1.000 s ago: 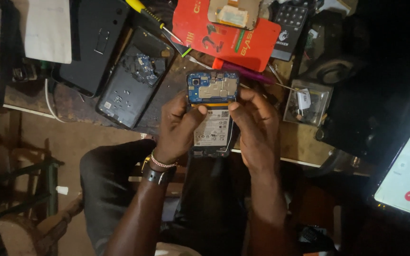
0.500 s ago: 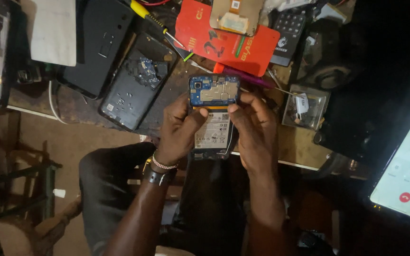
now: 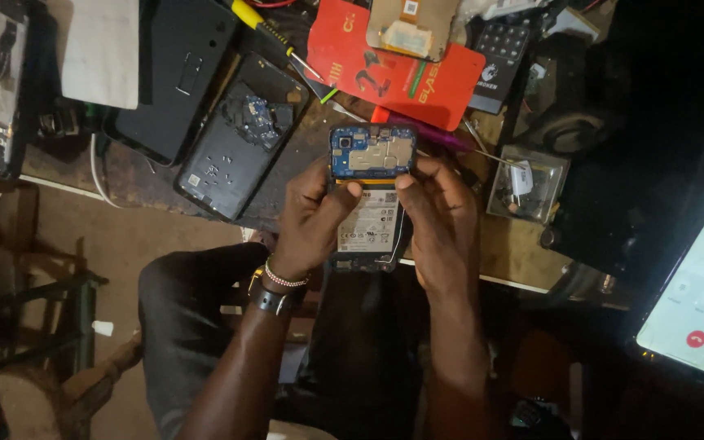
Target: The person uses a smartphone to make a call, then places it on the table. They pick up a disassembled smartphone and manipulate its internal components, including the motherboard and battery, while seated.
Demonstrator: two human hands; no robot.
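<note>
- Back cover: lies inside-up on the desk, left of my work, parked clear of both hands.
- Left hand: grip closed on the phone, thumb across its left edge to brace it.
- Phone: opened, held above my lap at the desk edge; long axis runs away from me, board end farthest, battery label up.
- Right hand: grip closed on the right edge, thumb tip at the board's lower border.

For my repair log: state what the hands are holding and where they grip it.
Both hands, left hand and right hand, hold an opened phone by its long side edges, thumbs pressing near the top of its battery.
</note>
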